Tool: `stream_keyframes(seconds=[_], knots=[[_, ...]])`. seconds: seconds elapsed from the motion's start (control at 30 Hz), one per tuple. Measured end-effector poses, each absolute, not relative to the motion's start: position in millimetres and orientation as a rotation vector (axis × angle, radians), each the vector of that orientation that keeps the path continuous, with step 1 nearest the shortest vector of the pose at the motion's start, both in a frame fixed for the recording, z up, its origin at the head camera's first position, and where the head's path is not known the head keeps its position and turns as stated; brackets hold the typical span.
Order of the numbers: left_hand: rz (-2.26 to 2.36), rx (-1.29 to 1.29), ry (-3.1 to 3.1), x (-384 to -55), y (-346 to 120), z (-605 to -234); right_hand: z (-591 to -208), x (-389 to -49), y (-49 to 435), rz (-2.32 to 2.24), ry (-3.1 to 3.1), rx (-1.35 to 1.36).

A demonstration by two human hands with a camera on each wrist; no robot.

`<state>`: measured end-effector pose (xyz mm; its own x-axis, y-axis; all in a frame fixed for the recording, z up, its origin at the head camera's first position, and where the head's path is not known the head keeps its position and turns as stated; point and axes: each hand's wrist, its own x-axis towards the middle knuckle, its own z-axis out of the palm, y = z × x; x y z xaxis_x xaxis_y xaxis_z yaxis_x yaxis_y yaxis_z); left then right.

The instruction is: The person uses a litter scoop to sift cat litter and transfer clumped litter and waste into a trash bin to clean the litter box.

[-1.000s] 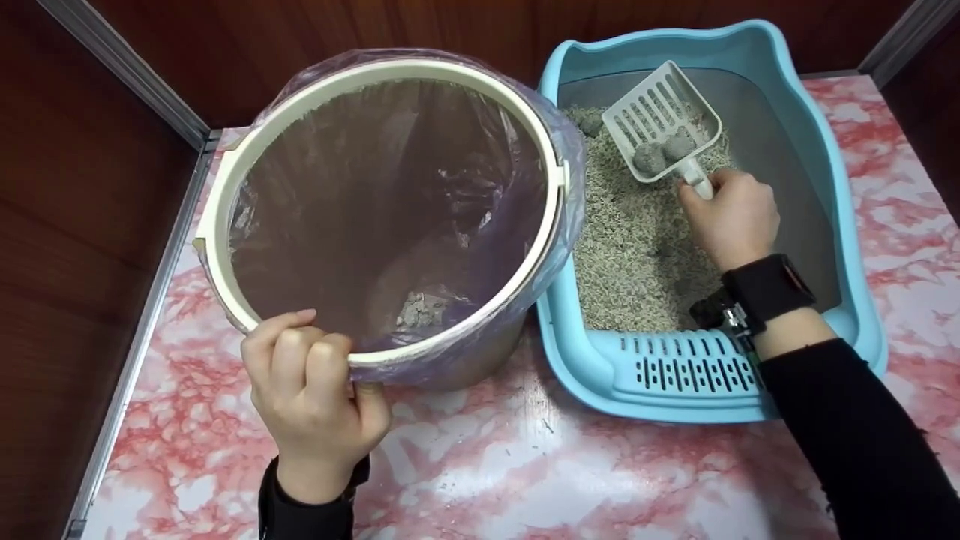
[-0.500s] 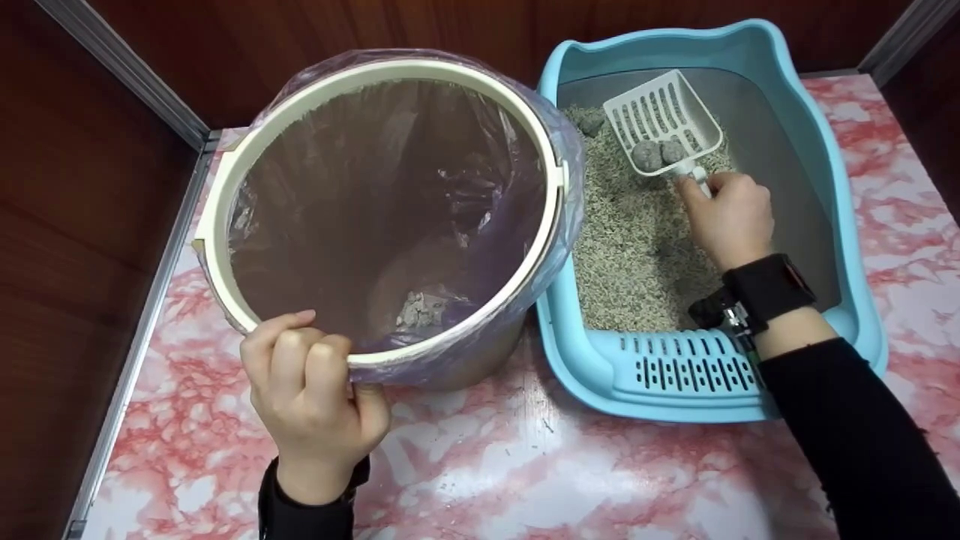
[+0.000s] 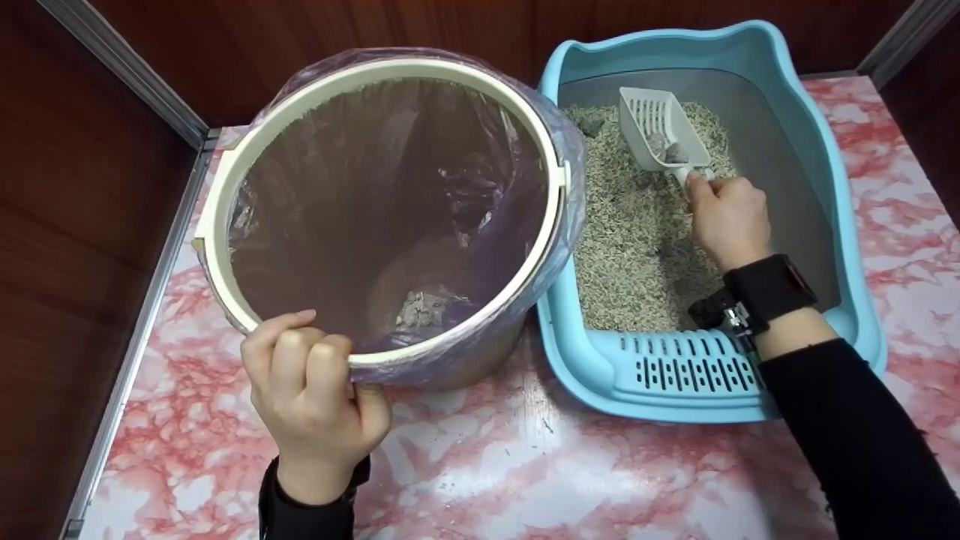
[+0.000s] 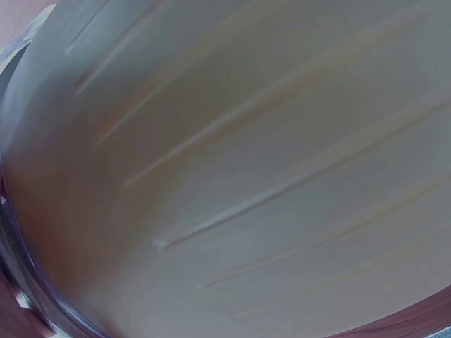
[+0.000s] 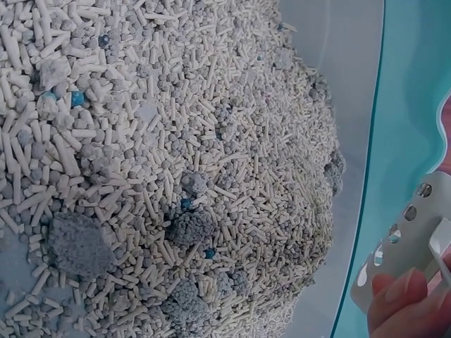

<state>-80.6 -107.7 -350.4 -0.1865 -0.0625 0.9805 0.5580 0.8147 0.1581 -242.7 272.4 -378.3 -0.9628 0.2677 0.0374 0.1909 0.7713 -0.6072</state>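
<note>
In the head view my right hand grips the handle of a white slotted litter scoop, tilted above the cat litter. Grey clumps sit inside the scoop near its handle end. The right wrist view catches my fingertips beside the scoop at the lower right, over the blue litter box. My left hand holds the near rim of a round cream bin lined with a clear purplish bag. The bin's ribbed outer wall fills the left wrist view.
Crumbled grey clumps lie at the bin's bottom. More grey clumps rest on the litter, one at the back left. The box touches or nearly touches the bin. Dark brown panels stand behind both.
The scoop has tipped from a nearly flat-facing view to a steeper tilt, its far edge coming lower. Its clumps have shifted slightly. My left hand and the bin stay put.
</note>
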Motion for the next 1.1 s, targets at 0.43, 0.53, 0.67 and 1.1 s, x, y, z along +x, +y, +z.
stream_keyframes(seconds=[0.43,0.53,0.67,1.1], knots=[[-0.586,-0.41,-1.688,-83.1,-102.4,-347.4,-368.9,-248.2,277.1,0.882,-2.83,-0.337],[-0.58,-0.417,-1.7,-83.6,-100.4,-347.5,-358.5,-248.2,280.0,0.885,-2.836,-0.359],[-0.575,-0.42,-1.711,-84.3,-98.2,-347.5,-330.0,-245.9,280.1,0.954,-2.845,-0.387],[-0.568,-0.407,-1.707,-87.1,-96.1,-347.2,-219.6,-241.2,246.3,1.031,-2.708,0.16]])
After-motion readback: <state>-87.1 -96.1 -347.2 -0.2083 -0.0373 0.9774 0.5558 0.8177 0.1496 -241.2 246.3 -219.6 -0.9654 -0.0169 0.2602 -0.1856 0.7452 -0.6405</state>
